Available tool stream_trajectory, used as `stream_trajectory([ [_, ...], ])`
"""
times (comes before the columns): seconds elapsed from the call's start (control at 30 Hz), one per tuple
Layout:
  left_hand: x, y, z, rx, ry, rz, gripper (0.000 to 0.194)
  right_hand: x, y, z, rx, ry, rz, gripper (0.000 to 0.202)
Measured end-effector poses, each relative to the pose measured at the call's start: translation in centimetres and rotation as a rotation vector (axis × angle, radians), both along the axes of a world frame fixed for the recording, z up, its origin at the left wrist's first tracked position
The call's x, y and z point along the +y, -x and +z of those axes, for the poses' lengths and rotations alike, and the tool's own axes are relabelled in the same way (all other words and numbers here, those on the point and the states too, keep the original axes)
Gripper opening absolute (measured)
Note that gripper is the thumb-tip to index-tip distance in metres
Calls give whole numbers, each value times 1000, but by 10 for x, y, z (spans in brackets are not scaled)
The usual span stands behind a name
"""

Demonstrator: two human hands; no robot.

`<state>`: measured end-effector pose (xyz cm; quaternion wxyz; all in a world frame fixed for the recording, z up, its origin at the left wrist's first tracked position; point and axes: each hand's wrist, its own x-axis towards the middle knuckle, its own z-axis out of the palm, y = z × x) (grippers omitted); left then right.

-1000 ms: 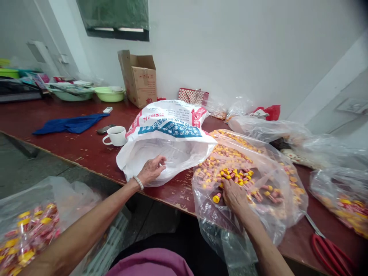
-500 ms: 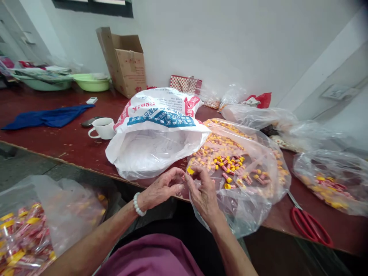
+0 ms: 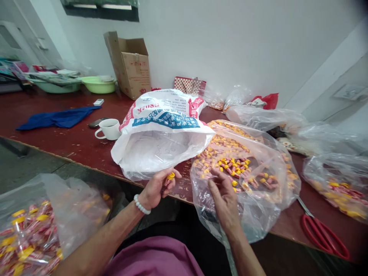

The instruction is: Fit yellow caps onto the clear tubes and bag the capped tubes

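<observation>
My left hand [image 3: 157,188], with a beaded bracelet on the wrist, holds a small yellow-capped tube [image 3: 168,180] in front of the open white printed bag [image 3: 161,147]. Over the near edge of a clear bag [image 3: 207,191] is my right hand [image 3: 225,197], its fingers apart and nothing visible in them. Many small yellow-capped pink pieces [image 3: 234,166] lie in that clear bag.
On the red table [image 3: 74,142] are a white mug [image 3: 110,129], blue cloth [image 3: 57,117], cardboard box [image 3: 135,73] and red-handled scissors [image 3: 324,235]. A filled plastic bag [image 3: 69,214] stands lower left; another bag [image 3: 339,184] lies at right.
My hands have moved apart from each other. The yellow-capped tube is now in my left hand, and my right hand has let go and moved right, towards the clear bag. The view has shifted slightly.
</observation>
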<state>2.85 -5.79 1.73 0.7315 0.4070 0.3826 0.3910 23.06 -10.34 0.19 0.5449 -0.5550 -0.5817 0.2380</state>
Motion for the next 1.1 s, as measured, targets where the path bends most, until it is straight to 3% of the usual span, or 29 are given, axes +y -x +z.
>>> stream_trajectory([
  [0.1, 7, 20, 3, -37, 50, 98, 25, 14, -36, -10, -141, 8, -124, 31],
  [0.27, 25, 43, 7, -60, -30, 325, 20, 22, -67, -39, -820, -4, -153, 28],
  [0.37, 50, 43, 9, 179, -255, 469, 27, 22, -68, -51, -1041, 73, -98, 25],
  [0.43, 72, 39, 8, 565, -479, 415, 29, 24, -66, -55, -1062, 68, -36, 24],
  [0.5, 95, 32, 3, 962, -660, 275, 24, 27, -66, -56, -1026, 30, -4, 21],
  [0.57, 115, 25, -5, 1180, -732, 169, 17, 30, -68, -56, -988, 1, -7, 18],
  [0.67, 137, 17, -17, 1241, -701, 93, 10, 35, -76, -57, -949, -18, -48, 14],
  [0.77, 145, 16, -21, 1254, -685, 48, 5, 39, -85, -55, -866, -34, -164, 23],
  [0.87, 133, 22, -14, 1202, -695, 39, 17, 38, -78, -41, -710, -48, -323, 34],
  [0.93, 114, 25, -7, 1083, -709, 29, 30, 35, -58, -23, -442, -54, -365, 35],
  [1.03, 74, 22, 4, 734, -682, -26, 41, 30, -10, 8, 27, -61, -237, 35],
  [1.1, 47, 16, 11, 544, -614, -91, 40, 29, 20, 22, 167, -80, -146, 31],
])
